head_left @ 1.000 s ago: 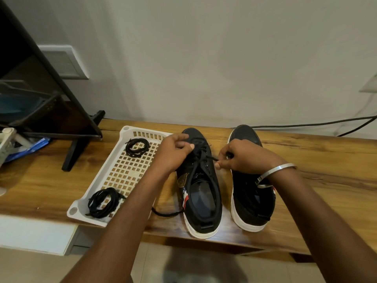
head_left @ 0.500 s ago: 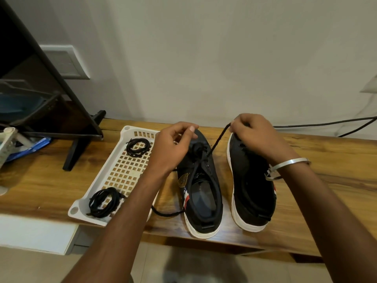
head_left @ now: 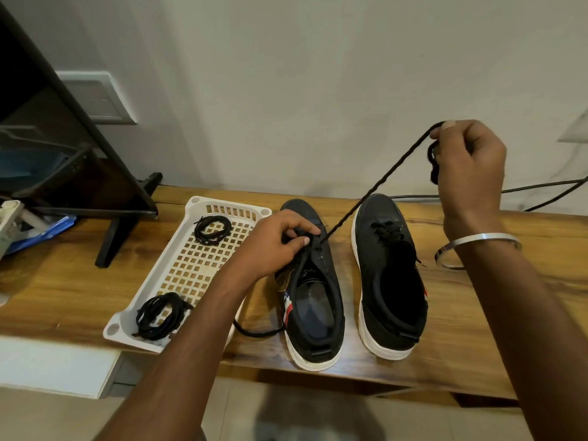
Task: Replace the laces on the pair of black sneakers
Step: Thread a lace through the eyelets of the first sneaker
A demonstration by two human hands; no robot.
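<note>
Head view: right hand (head_left: 467, 167) pinching taut black woven lace (head_left: 375, 192) high above left black white-soled sneaker (head_left: 313, 291) on wooden shelf (head_left: 509, 297), left hand (head_left: 276, 246) pinching its eyelet flap, risking shoe tipping if yanked.

Left hand (head_left: 273, 246) pinches eyelet area of left sneaker (head_left: 310, 288) on wooden table (head_left: 63, 291). Right hand (head_left: 469, 163) raised, gripping black lace (head_left: 375, 192) stretched taut from that sneaker. Right sneaker (head_left: 386, 275) beside it. White tray (head_left: 191, 265) holds two coiled laces (head_left: 212, 229).
</note>
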